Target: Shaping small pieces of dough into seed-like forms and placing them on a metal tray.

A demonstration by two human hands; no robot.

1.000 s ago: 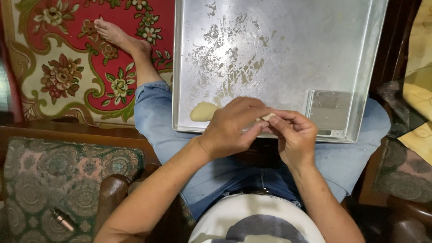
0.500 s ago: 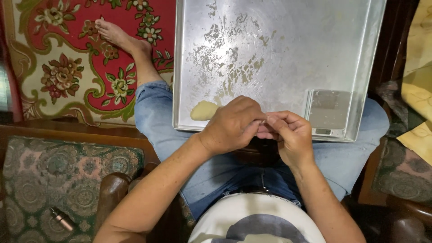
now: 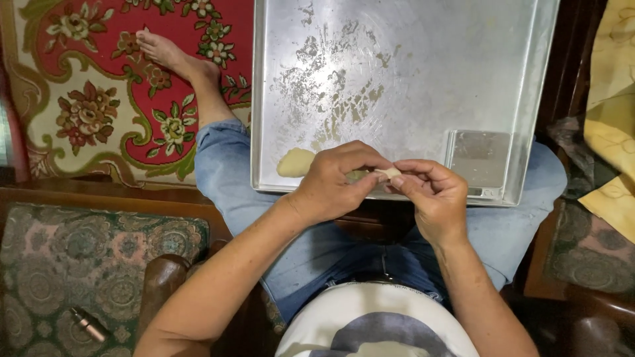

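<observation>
Pinching a small pale piece of dough (image 3: 388, 173) between the fingertips of both hands, a seated person works over the near edge of a large metal tray (image 3: 423, 59) resting across their lap. The left hand (image 3: 334, 182) curls over the near rim of the tray, its fingers closed on the left end of the dough piece, while the right hand (image 3: 430, 192) meets it from the other side, thumb and forefinger gripping the right end; the two hands touch at the dough. Just left of the left hand, on the tray floor near the front rim, lies a flattened yellowish dough lump (image 3: 296, 162), apart from the pinched piece. A small rectangular metal plate (image 3: 479, 158) sits in the tray's near right corner, just beyond the right hand. Smears of flour or dough residue (image 3: 337, 92) mark the tray's middle. To the left of the tray, the person's bare foot (image 3: 165, 53) rests on a red floral carpet (image 3: 86, 99), and the legs are in blue jeans (image 3: 221, 165). Well to the left of the tray and nearer the camera, a small dark cylinder (image 3: 89, 324) lies on a patterned cushion (image 3: 73, 258)
</observation>
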